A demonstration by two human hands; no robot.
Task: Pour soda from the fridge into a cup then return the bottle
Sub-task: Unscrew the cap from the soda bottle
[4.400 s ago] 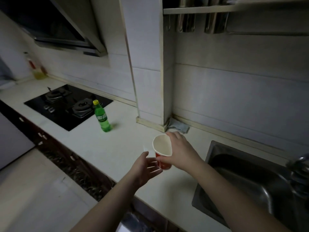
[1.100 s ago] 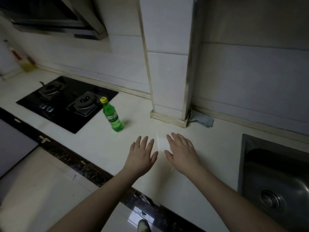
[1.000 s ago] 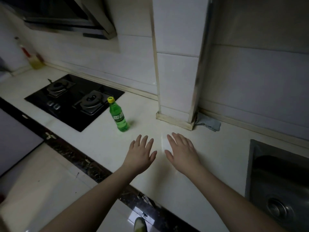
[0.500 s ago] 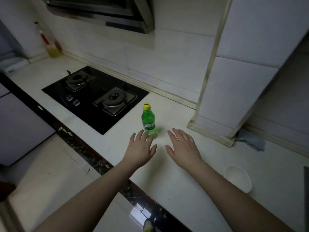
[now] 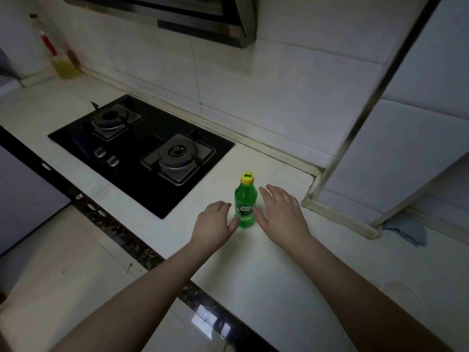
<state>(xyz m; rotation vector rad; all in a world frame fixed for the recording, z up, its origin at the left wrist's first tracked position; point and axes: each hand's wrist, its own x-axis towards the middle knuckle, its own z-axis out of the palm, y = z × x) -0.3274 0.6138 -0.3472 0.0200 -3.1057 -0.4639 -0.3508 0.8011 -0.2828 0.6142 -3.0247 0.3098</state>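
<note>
Both hands have closed in around the soda bottle (image 5: 245, 204), left hand (image 5: 212, 226) and right hand (image 5: 281, 212) spread, gripping nothing.

Cup (image 5: 399, 290) behind right forearm

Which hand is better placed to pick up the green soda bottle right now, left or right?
Probably the left. The left hand has its thumb at the green soda bottle and fingers curling toward its label. The right hand lies flatter beside the bottle, fingers spread, and is freer to twist off the yellow cap.
</note>
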